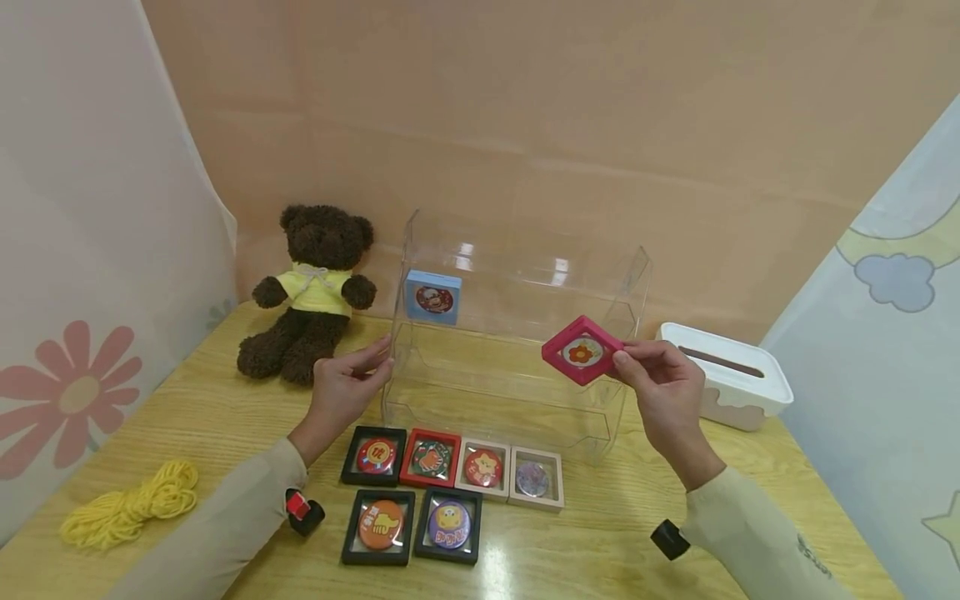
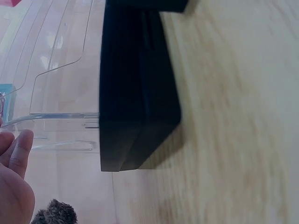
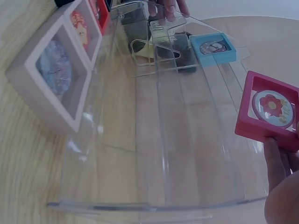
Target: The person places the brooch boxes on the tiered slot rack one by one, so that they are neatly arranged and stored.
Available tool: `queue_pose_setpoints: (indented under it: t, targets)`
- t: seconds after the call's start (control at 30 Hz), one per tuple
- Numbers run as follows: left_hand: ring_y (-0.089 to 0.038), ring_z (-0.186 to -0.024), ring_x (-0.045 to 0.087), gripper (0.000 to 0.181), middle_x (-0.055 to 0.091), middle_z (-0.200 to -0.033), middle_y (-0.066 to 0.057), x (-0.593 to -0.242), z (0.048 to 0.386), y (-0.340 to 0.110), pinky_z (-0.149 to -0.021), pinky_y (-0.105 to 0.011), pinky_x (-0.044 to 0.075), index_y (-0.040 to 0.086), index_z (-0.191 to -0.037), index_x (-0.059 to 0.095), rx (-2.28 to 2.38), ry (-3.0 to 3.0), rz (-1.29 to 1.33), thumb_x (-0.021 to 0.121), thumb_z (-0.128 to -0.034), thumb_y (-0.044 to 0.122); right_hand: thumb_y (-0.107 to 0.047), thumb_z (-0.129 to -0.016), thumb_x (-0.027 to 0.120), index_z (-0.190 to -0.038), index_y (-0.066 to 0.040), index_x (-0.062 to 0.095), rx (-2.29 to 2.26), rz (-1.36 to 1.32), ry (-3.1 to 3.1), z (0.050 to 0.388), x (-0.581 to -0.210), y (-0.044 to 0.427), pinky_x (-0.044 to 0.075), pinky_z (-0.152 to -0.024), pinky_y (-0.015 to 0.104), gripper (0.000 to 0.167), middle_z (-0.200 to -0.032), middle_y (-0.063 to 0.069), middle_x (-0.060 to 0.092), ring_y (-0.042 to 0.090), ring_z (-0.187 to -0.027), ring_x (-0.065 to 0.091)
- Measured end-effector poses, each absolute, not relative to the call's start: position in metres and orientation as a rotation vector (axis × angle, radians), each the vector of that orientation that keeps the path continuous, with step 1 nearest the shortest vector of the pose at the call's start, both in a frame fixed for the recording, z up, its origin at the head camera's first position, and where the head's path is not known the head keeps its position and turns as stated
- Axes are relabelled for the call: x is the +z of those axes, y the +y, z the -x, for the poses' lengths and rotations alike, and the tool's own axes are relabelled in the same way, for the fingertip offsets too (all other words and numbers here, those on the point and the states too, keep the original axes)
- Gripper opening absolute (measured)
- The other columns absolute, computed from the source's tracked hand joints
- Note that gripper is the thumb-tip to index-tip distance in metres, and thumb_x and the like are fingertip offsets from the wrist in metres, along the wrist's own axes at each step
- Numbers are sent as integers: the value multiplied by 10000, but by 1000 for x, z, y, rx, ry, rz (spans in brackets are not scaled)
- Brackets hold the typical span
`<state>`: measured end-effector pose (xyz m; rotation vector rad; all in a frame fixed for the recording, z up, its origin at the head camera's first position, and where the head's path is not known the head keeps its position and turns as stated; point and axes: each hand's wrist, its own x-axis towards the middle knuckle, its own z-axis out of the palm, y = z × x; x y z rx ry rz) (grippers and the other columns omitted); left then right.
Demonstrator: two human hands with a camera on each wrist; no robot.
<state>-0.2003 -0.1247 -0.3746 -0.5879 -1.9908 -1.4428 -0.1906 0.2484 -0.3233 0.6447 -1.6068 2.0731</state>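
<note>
My right hand [image 1: 671, 396] pinches one corner of a pink display frame [image 1: 582, 350] with a red-flower badge inside. It is held up, tilted like a diamond, in front of the right part of a clear acrylic tiered display rack [image 1: 495, 387]. With thumb and fingers, my left hand [image 1: 347, 387] pinches the rack's left side edge. A blue display frame [image 1: 433, 298] stands at the left of an upper tier; the right wrist view shows it beyond the pink frame. Before the rack lie black frames [image 1: 378, 527], a red frame [image 1: 431, 458] and beige frames [image 1: 536, 478], each with a round badge.
A brown teddy bear [image 1: 318, 287] in a yellow shirt sits left of the rack. A white tissue box [image 1: 726, 367] stands to the right. Yellow cord [image 1: 135, 506] lies bundled at the front left of the wooden table [image 1: 600, 542]. A peach cloth [image 1: 570, 108] hangs behind.
</note>
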Motion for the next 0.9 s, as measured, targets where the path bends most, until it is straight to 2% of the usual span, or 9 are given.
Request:
queue_pose_setpoints:
  t: [0.13, 0.53, 0.73, 0.9]
  targets:
    - [-258, -809, 683, 285, 659, -999, -220, -375, 201, -125, -595, -198, 546, -108, -1112, 655, -1444, -1999, 600, 664, -827, -107, 170, -841, 603, -905, 217, 557, 2055, -623, -1605, 197, -320, 239, 551, -689, 395, 92, -923, 155, 633, 226, -789, 672]
    - [-307, -802, 679, 283, 652, -1013, -227, -375, 202, -123, -597, -208, 549, -118, -1091, 659, -1442, -1985, 605, 669, -809, -133, 138, -833, 638, -926, 233, 544, 2005, -568, -1612, 216, -310, 217, 556, -705, 378, 163, -946, 161, 652, 243, -814, 662]
    - [-285, -773, 684, 291, 664, -968, -228, -377, 200, -125, -554, -181, 537, -111, -1083, 667, -1417, -1974, 590, 676, -794, -145, 144, -824, 645, -922, 262, 522, 1978, -582, -1595, 227, -303, 203, 557, -714, 384, 196, -944, 159, 659, 248, -832, 652]
    - [-305, -749, 683, 285, 665, -951, -237, -377, 201, -125, -552, -182, 537, -121, -1069, 668, -1393, -1959, 608, 676, -787, -156, 110, -835, 657, -921, 224, 563, 1884, -595, -1644, 233, -300, 195, 556, -737, 374, 171, -961, 177, 640, 257, -871, 650]
